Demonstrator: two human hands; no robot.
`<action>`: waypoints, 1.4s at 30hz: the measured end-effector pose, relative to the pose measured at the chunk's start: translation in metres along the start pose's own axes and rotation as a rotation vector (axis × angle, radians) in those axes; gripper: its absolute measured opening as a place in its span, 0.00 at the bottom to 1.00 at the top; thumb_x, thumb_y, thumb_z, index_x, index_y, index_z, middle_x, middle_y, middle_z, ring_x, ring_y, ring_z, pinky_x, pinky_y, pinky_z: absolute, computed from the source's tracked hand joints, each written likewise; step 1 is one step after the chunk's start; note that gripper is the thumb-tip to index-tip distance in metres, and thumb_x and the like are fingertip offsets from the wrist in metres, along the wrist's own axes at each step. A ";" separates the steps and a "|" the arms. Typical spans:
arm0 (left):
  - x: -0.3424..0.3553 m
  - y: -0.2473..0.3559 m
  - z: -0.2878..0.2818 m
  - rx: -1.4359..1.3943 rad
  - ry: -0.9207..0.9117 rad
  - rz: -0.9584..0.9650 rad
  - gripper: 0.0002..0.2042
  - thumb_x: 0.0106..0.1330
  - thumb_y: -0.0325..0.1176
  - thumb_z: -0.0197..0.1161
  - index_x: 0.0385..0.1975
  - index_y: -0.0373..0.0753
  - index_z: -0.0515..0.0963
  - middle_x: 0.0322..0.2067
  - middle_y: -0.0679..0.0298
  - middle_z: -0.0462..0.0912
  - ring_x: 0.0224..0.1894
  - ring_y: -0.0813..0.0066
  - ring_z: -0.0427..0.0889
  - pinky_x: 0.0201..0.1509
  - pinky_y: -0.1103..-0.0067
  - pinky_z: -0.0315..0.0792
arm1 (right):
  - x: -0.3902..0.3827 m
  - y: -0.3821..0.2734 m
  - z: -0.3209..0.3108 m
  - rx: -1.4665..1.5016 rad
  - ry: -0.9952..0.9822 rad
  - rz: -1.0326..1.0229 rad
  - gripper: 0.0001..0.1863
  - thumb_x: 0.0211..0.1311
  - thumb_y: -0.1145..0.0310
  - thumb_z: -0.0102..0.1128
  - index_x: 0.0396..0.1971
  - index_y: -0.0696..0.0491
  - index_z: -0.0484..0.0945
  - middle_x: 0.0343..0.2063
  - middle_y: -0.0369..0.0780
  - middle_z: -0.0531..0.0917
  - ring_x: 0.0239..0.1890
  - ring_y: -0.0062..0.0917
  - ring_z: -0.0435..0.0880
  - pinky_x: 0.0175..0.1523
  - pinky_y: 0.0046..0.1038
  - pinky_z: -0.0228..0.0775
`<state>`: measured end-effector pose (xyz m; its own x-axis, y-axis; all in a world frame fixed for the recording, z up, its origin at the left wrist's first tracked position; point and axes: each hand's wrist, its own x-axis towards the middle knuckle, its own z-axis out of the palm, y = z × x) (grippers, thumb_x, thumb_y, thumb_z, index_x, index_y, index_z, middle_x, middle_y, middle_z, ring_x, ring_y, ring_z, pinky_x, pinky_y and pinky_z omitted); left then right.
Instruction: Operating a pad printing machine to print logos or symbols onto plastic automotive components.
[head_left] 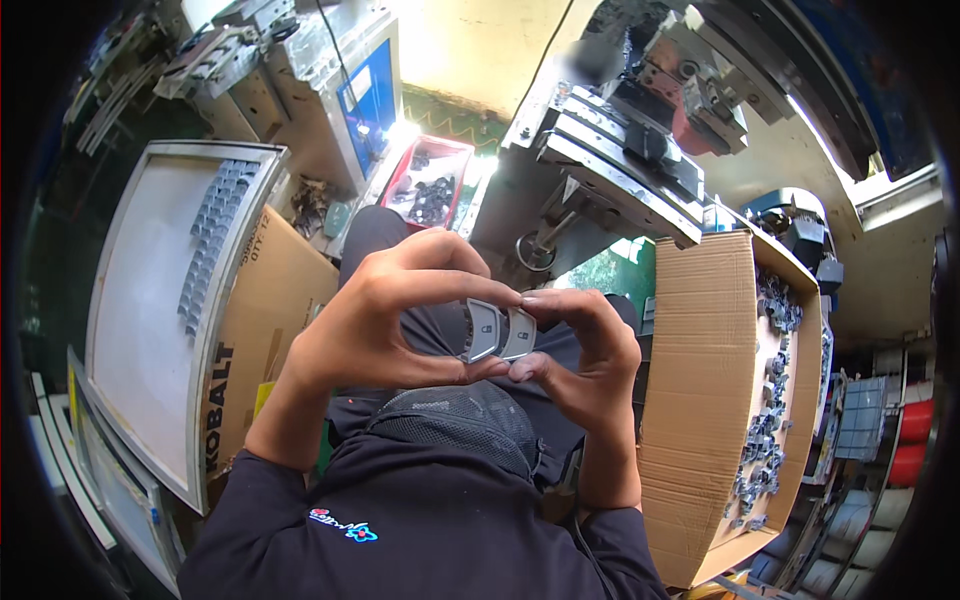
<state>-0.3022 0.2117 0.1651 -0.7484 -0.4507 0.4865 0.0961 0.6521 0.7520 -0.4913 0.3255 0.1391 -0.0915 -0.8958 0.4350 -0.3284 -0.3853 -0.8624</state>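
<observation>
Two small grey button pieces are held upright side by side at the centre, each marked with a padlock symbol. My left hand (410, 310) grips the left piece (482, 330) between curved thumb and index finger. My right hand (585, 355) pinches the right piece (520, 335) the same way, with its thumb low and index finger on top. The fingertips of both hands meet or nearly meet around the pieces, over my dark-clothed lap (450, 430).
A framed white board (150, 320) bearing rows of small grey pieces leans on cardboard (260, 300) at left. A red-rimmed tray (420, 150) holds dark parts. A steel machine (620, 160) stands ahead. An open cardboard box (700, 400) with many small parts is at right.
</observation>
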 end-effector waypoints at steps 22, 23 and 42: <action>0.177 -0.083 0.057 0.153 0.143 0.081 0.22 0.57 0.44 0.70 0.47 0.38 0.79 0.42 0.63 0.82 0.43 0.72 0.78 0.49 0.76 0.73 | 0.002 0.021 -0.073 -0.317 0.552 -0.105 0.22 0.48 0.79 0.70 0.47 0.57 0.79 0.43 0.40 0.81 0.44 0.24 0.80 0.46 0.27 0.73; 0.184 -0.085 0.060 0.149 0.138 0.086 0.22 0.57 0.44 0.70 0.47 0.38 0.79 0.42 0.63 0.82 0.43 0.72 0.78 0.49 0.76 0.73 | 0.005 0.023 -0.081 -0.321 0.558 -0.104 0.22 0.48 0.79 0.70 0.47 0.57 0.79 0.43 0.40 0.81 0.44 0.24 0.80 0.46 0.27 0.73; 0.190 -0.092 0.064 0.041 0.111 -0.035 0.23 0.61 0.48 0.66 0.43 0.32 0.78 0.35 0.60 0.83 0.34 0.79 0.79 0.42 0.80 0.71 | 0.046 0.050 -0.119 -0.700 0.489 0.041 0.20 0.52 0.70 0.70 0.47 0.53 0.81 0.38 0.41 0.82 0.42 0.28 0.78 0.48 0.29 0.70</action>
<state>-0.4955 0.1053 0.1595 -0.6731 -0.5371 0.5083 0.0426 0.6580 0.7518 -0.6238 0.2916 0.1464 -0.4585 -0.6477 0.6084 -0.8065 0.0158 -0.5910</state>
